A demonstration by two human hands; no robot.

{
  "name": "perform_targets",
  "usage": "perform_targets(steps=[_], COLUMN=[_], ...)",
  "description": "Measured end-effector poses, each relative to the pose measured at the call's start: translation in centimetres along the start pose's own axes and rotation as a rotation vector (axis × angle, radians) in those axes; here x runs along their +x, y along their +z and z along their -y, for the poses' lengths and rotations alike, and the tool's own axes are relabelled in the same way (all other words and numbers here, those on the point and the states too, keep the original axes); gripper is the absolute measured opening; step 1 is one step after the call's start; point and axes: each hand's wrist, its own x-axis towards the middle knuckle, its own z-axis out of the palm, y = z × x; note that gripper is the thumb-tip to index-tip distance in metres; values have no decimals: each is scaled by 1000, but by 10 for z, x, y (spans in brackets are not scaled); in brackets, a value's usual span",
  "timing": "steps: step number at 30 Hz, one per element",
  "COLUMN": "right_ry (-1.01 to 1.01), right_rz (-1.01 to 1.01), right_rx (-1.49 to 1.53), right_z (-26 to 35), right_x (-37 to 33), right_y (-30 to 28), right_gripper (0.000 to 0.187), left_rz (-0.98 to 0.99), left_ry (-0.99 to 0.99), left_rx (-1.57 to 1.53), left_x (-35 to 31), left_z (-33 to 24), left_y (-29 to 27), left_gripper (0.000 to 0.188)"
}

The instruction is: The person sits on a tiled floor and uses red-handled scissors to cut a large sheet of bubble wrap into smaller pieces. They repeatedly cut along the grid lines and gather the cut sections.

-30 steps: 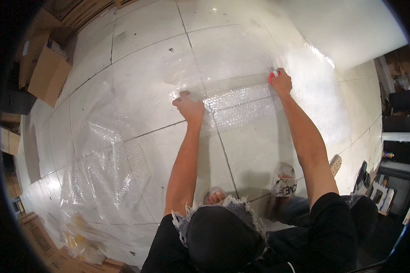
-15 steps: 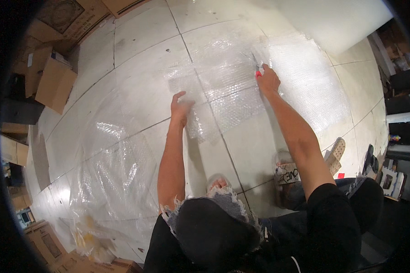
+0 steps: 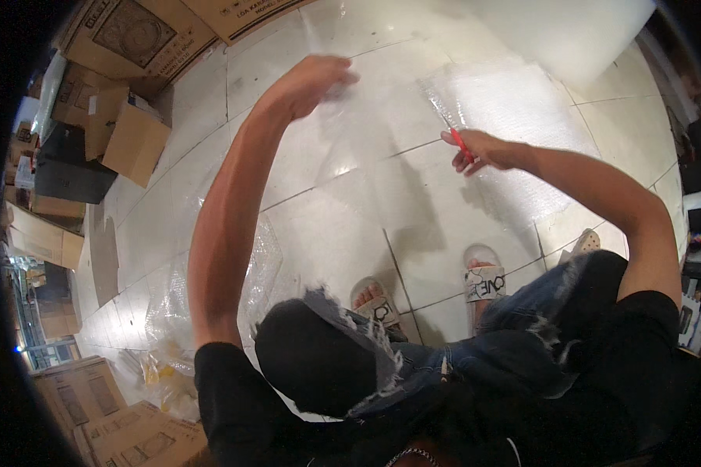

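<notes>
My right hand (image 3: 481,151) is closed round a pair of scissors with red handles (image 3: 461,142), its blades pointing away from me. Beneath and beside it a sheet of clear bubble wrap (image 3: 522,117) lies flat on the tiles. My left hand (image 3: 311,84) is raised far ahead over the floor, its fingers smeared by motion. A faint, see-through blur shows around and below that hand; I cannot make out whether it is wrap held in the fingers. More crumpled bubble wrap (image 3: 261,261) lies at the left, partly behind my left forearm.
A large whitish translucent roll (image 3: 568,35) stands at the far right. Cardboard boxes (image 3: 136,43) line the far left, with an open carton (image 3: 136,144) and a black box (image 3: 74,167) nearby. More cartons (image 3: 132,436) sit near left. A loose sandal (image 3: 584,243) lies right.
My left hand has swung forward and up. The wrap piece between my hands no longer lies there. My right hand, still with the scissors, has turned and come slightly nearer.
</notes>
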Motion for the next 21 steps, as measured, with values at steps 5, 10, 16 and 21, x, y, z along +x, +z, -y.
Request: perform_targets(steps=[5,10,16,21], right_ry=[-28,-188,-376,-651], right_rz=[55,151,259,-75], right_rx=[550,1139,1618,1787], right_z=[-79,-99,-62,-47], right_x=[-21,-29,-27,-28], right_y=[-15,-2,-22,-92], right_gripper=[104,99,88,109], left_rz=[70,-35,11,137], left_ry=[97,94,357,448], left_rx=[92,85,-187,-165], left_x=[101,180,192,178], left_z=[-111,-193,-254,-293], left_y=[65,134,226,272], left_gripper=[49,33,17,16])
